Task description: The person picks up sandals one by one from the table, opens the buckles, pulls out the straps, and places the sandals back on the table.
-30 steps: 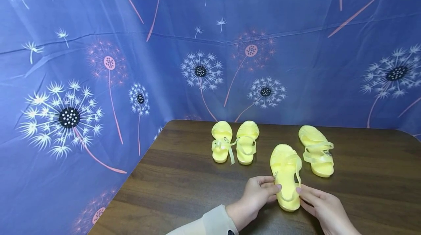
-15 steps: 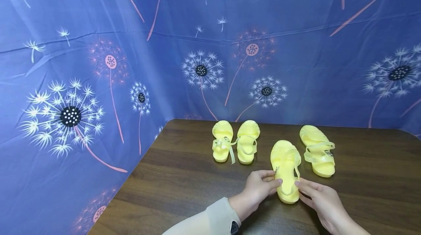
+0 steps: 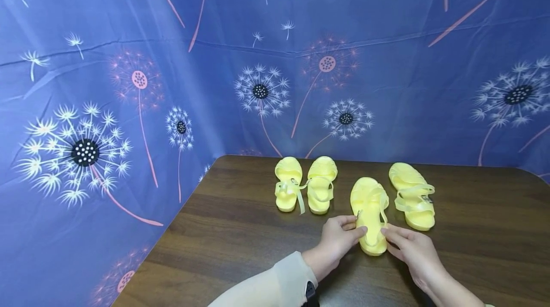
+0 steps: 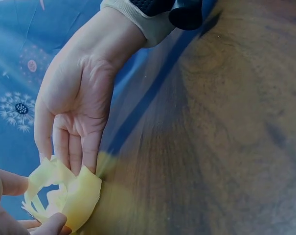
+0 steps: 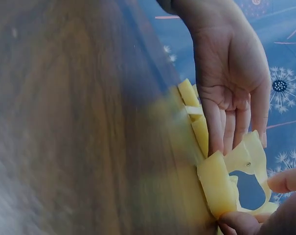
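A yellow jelly sandal (image 3: 366,202) points toe away on the brown table, heel toward me. My left hand (image 3: 336,241) pinches its left side near the heel, thumb over the edge. On the other side, my right hand (image 3: 414,252) holds the heel strap and edge between thumb and fingers. In the left wrist view the sandal's heel (image 4: 86,200) lies at the left fingertips. The right wrist view has the heel (image 5: 216,183) below the right fingers. A matching single sandal (image 3: 418,211) lies just to the right, toe also away.
Two more yellow sandals, a left one (image 3: 287,171) and a right one (image 3: 322,168), stand side by side near the table's back edge, straps meeting between them. Behind the wooden table (image 3: 240,245) hangs a blue dandelion-print cloth (image 3: 386,58), which also covers the left side.
Both hands have slid the held sandal a short way toward the back of the table, keeping their grip. The other sandals have stayed in place.
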Action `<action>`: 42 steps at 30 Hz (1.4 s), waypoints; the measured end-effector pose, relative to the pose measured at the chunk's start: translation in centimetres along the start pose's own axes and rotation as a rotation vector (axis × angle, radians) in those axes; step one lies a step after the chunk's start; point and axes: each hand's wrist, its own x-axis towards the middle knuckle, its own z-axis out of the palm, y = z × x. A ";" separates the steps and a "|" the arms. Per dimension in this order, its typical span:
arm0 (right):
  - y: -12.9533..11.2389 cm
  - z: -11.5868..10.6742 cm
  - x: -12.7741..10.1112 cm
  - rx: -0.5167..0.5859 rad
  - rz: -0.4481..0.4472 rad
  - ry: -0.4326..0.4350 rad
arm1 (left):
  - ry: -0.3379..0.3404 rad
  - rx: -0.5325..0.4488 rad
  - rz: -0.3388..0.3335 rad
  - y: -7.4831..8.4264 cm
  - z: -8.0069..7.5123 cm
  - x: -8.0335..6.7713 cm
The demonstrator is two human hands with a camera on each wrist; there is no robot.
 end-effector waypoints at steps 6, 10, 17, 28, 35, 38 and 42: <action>0.0 -0.1 0.4 -0.009 -0.021 -0.001 | 0.018 -0.006 -0.009 -0.1 0.2 0.6; 0.0 -0.1 0.8 0.004 -0.030 0.003 | 0.028 -0.011 -0.017 -0.1 0.2 0.9; -0.3 0.0 1.3 -0.007 -0.043 0.004 | 0.031 -0.013 -0.018 0.0 0.2 1.4; -1.0 -0.2 2.1 -0.035 -0.038 0.001 | 0.026 -0.033 -0.011 0.2 0.6 2.3; -1.2 -0.1 2.6 -0.053 -0.042 0.001 | 0.039 -0.023 -0.018 0.2 0.6 2.9; -1.3 0.0 2.9 -0.035 -0.043 0.004 | 0.052 -0.021 -0.020 0.1 0.6 3.2; -1.4 0.0 3.3 -0.027 -0.043 0.020 | 0.051 -0.035 -0.022 0.1 0.8 3.8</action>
